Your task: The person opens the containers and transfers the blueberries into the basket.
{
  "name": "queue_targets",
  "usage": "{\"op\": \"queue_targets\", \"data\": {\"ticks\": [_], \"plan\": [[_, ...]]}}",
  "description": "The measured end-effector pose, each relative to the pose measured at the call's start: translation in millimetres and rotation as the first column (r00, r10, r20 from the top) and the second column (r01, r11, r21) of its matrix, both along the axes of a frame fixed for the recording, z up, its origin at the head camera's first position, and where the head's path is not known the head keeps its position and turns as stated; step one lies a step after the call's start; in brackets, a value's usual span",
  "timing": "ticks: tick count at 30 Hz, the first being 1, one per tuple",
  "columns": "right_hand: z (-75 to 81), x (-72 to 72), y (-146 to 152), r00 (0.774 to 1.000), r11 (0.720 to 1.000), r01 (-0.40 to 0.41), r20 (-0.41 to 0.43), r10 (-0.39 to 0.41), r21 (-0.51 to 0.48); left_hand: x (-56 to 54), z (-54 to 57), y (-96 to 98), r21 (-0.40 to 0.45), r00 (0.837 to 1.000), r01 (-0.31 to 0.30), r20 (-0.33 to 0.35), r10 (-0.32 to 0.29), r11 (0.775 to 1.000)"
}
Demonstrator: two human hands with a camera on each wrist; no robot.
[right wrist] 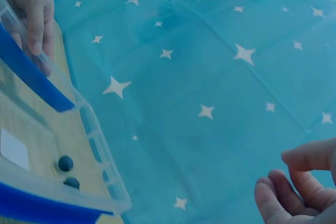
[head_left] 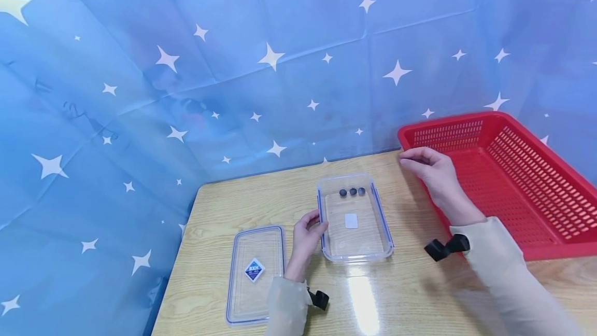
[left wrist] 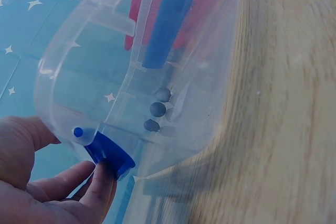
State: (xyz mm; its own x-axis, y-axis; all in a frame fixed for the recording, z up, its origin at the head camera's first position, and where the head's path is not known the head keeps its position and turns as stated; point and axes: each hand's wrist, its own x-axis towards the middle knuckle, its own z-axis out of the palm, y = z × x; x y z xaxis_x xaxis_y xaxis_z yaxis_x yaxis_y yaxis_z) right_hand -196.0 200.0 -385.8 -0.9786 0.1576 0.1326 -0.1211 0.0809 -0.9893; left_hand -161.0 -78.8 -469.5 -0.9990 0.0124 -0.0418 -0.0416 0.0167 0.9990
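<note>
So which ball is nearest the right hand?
Rightmost ball in the head view; the other two lie to its left, farther from the right hand.

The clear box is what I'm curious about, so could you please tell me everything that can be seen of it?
The box is rectangular, with see-through walls that look like plastic and blue clips along its long sides. It stands on the table, open side up. A white square shows at its floor, and three dark balls sit in a row near its far end. The left hand holds its left side, fingers at a clip.
</note>
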Motion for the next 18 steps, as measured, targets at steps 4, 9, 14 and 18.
{"op": "queue_targets", "data": {"ticks": [4,9,14,18], "plan": [[-2.7,-4.1,-10.9,1.000,1.000,-0.031,-0.003,0.031,0.001,-0.1,0.5,0.2,0.002,1.000,-0.001,-0.002,0.001,1.000],[-6.9,-7.3,-23.3,0.997,0.997,-0.070,-0.015,0.070,-0.022,-0.4,0.2,0.2,0.000,1.000,-0.002,-0.001,0.002,1.000],[-10.9,-10.6,-36.1,0.994,0.993,-0.106,-0.023,0.105,-0.056,-0.7,0.3,0.2,0.000,1.000,-0.003,-0.002,0.003,1.000],[-13.6,-13.6,-47.2,0.992,0.991,-0.127,-0.006,0.126,-0.047,-0.9,0.4,0.2,-0.002,1.000,-0.003,-0.004,0.003,1.000]]}}
